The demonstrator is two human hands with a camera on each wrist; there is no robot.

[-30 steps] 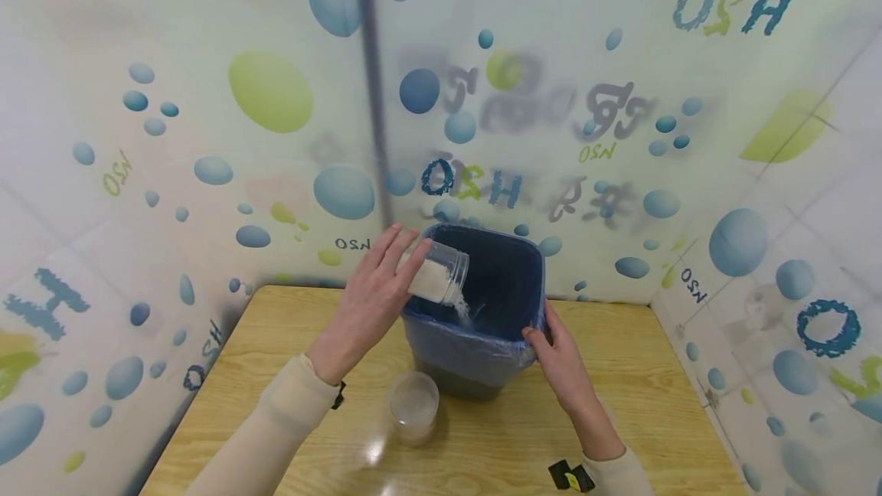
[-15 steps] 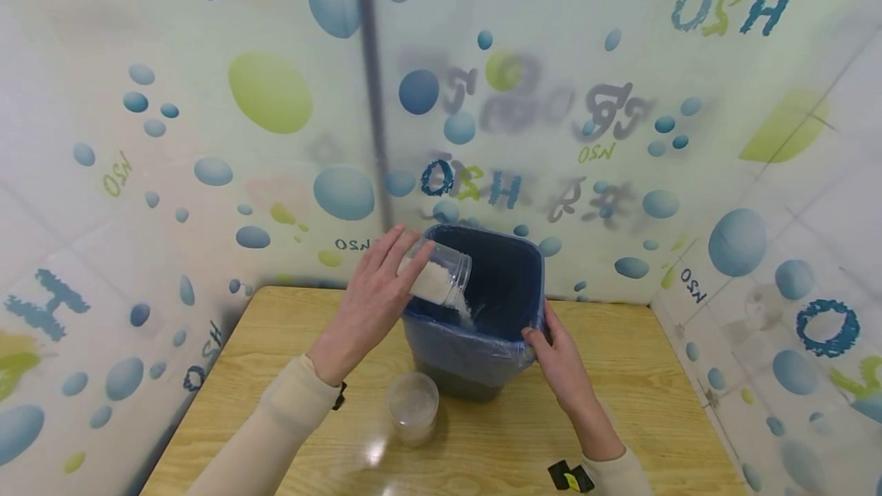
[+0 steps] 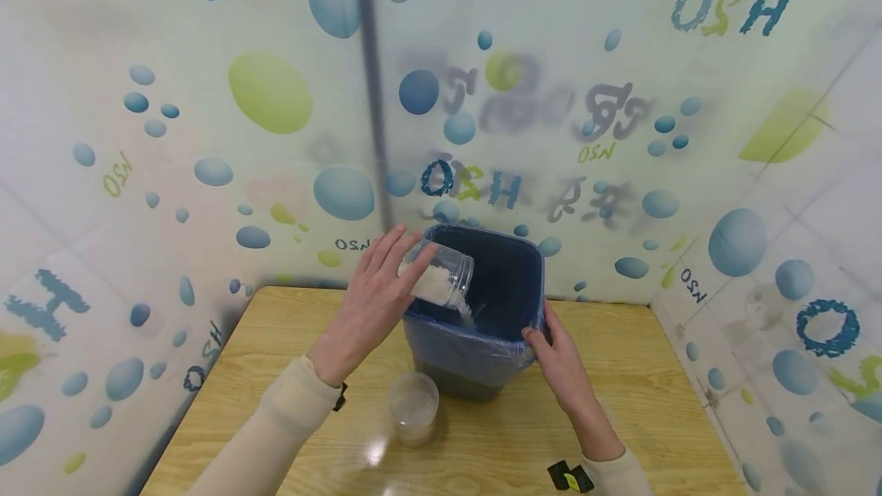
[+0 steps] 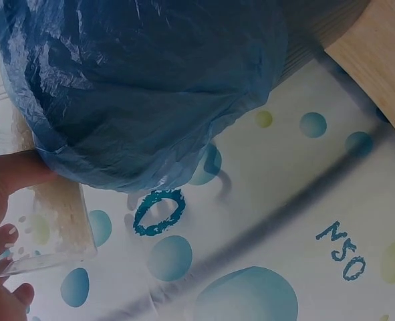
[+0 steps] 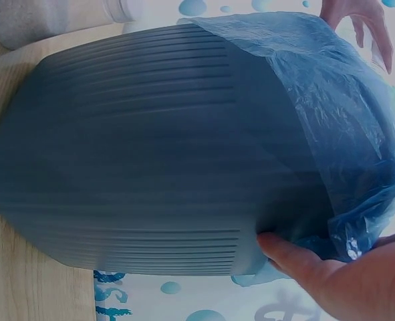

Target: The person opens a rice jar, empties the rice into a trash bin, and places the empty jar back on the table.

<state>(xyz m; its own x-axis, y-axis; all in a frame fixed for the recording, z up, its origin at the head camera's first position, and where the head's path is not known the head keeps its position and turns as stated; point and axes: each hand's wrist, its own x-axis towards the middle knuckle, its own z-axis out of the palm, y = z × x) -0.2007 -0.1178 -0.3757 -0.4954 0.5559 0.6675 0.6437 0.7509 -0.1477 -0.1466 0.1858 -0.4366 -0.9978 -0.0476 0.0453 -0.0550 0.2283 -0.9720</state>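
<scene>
My left hand grips a clear jar, tilted with its mouth over a trash can. White grains spill from the jar into the can, and part of the load is still inside it. A blue bag lines the can and folds over its rim. My right hand holds the rim at the near right corner, thumb inside; in the right wrist view its thumb lies along the grey ribbed wall. In the left wrist view the bag hides the jar's mouth.
A second clear jar stands upright on the wooden table, just in front of the can; it holds pale grains. Printed curtain walls close in the table at the back and sides.
The jar in my left hand has shifted slightly to the right while grains keep falling. My right hand and the trash can stay where they were.
</scene>
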